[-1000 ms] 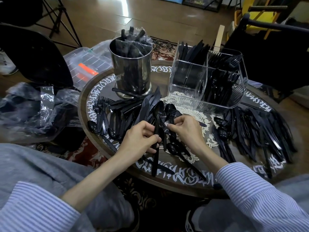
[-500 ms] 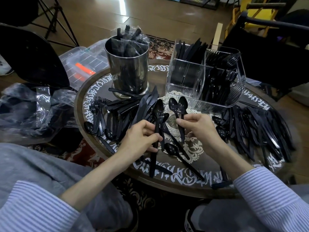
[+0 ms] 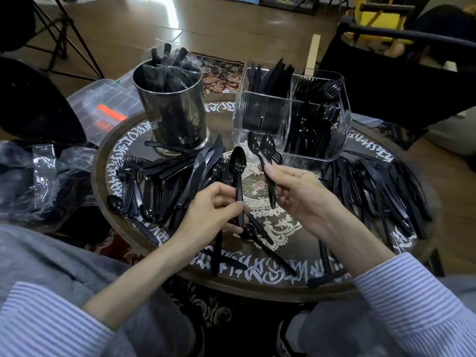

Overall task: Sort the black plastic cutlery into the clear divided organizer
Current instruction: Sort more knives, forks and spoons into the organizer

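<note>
Right hand point(image 3: 304, 194) pinches two spoons point(image 3: 262, 153) in its grip, just before the organizer point(image 3: 342, 130) near the desk's far edge; left hand point(image 3: 213, 215) pinches another spoon point(image 3: 237, 163). Gather them, then drop bowls-up among matching spoons.

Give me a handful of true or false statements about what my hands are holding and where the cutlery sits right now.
1. The left hand holds one spoon. True.
2. The right hand holds nothing. False: it grips two spoons.
3. The clear organizer lies on its side. False: it stands upright.
4. The metal cup stands left of the organizer. True.
5. Loose cutlery lies on the round table. True.
</note>
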